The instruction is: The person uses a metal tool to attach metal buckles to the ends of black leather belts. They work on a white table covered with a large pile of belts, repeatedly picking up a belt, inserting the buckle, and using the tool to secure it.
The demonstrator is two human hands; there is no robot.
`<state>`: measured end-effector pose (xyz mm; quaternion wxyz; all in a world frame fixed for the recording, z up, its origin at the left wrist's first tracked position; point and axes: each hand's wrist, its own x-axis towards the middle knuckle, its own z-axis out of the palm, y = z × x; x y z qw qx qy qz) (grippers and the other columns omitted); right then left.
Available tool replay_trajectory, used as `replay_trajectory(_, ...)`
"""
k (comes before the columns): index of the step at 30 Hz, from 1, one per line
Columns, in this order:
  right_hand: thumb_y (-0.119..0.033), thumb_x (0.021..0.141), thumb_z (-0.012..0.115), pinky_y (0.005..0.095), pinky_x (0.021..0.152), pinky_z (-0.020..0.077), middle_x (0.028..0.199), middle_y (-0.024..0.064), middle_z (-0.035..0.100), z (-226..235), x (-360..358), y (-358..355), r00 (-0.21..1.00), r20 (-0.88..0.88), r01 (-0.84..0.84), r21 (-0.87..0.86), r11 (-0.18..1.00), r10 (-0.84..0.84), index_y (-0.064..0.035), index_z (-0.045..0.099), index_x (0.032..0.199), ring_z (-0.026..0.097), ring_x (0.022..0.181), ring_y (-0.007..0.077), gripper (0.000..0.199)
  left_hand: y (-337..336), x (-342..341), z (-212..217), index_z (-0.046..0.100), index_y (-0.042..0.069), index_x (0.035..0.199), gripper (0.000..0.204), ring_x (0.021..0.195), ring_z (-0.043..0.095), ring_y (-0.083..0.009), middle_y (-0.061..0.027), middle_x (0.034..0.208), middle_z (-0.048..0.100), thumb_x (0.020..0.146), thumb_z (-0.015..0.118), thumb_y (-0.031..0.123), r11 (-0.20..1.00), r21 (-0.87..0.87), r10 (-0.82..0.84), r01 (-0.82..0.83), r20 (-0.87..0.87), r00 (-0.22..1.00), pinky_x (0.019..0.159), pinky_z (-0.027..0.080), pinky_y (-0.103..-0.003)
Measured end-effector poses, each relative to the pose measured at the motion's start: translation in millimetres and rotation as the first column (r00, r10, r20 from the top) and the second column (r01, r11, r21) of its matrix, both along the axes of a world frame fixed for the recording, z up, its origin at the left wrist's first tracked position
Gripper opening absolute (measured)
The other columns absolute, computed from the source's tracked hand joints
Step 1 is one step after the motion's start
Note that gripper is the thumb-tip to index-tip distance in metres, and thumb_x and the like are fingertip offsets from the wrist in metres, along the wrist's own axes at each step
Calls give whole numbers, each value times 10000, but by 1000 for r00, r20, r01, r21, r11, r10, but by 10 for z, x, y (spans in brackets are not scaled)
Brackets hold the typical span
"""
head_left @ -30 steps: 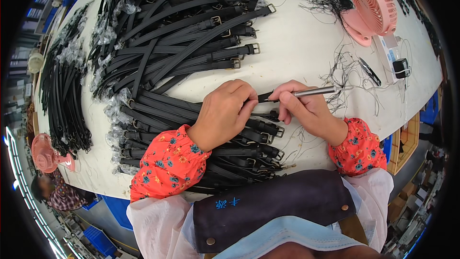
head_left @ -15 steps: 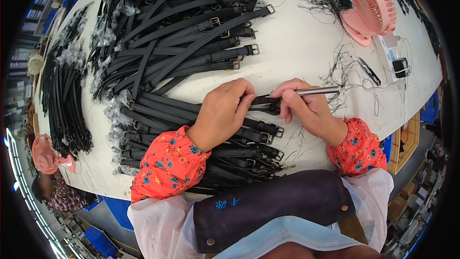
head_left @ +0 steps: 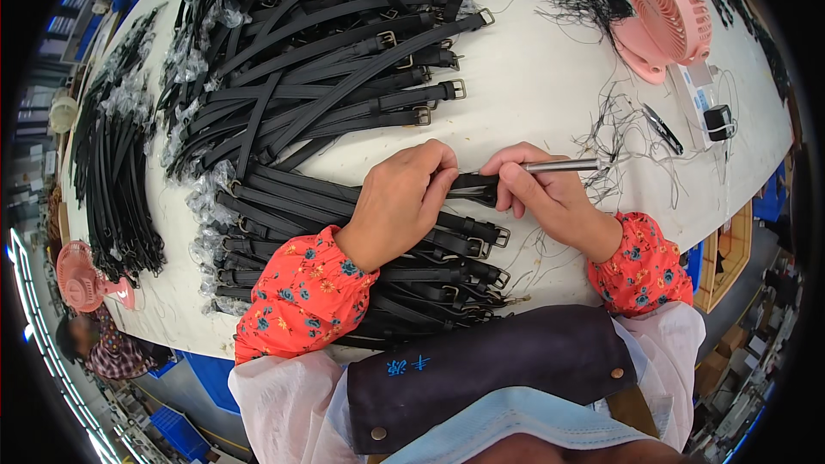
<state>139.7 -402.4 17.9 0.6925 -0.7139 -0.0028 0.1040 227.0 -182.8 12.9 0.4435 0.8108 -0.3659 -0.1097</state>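
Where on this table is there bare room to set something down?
Bare white table lies between the buckle ends of the straps and the pink fan. Left and near edge are crowded with straps; loose threads litter the right.

The scene is seen in a single view, taken from a wide fisheye camera worn on the head and aimed steeply down. The white worktop (head_left: 533,94) is viewed from close above, its edges bent toward the dark rim. The forearms are brought in from the lower edge, and the hands are set near the middle of the picture.
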Motion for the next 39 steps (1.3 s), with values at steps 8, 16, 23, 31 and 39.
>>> replay_trajectory(8,-268,1102,503,225,594,485,930,49,611,-8,8,-9,1000,-5,-20,-31,999,20,-24,656,1166,603,734,73,295,-1,0,6,611,-10,983,79,650,652,-211,-131,772,656,934,673,-13,1000,0,2,-2,-2,1000,617,510,-311)
replay_trajectory(16,-274,1107,491,219,605,486,857,28,623,-9,-7,-21,1000,7,15,-6,1000,-15,-32,652,1169,592,705,66,297,7,-13,48,610,2,1074,161,745,657,-231,-120,867,675,933,687,13,995,19,100,-98,-192,976,674,512,-325)
replay_trajectory(23,-249,1114,471,224,655,510,873,46,643,-52,-4,-50,992,107,61,46,997,-66,-12,625,1208,600,747,71,298,55,55,42,669,45,955,183,929,600,-306,-73,980,655,821,790,73,988,126,-109,91,148,983,833,493,-399)
replay_trajectory(31,-238,1113,474,238,695,525,894,63,653,-76,-4,-44,986,137,86,78,993,-96,-5,617,1222,617,775,89,294,64,12,-6,650,33,894,171,758,615,-294,-63,882,645,788,771,-24,975,152,-217,165,447,868,677,518,-365)
replay_trajectory(39,-272,1115,476,235,702,513,888,56,656,-63,2,-38,988,127,77,67,995,-85,-14,609,1234,610,759,91,313,44,-61,74,651,26,1014,224,690,628,-203,-86,1029,634,837,788,28,992,89,-86,87,-19,996,635,529,-329)
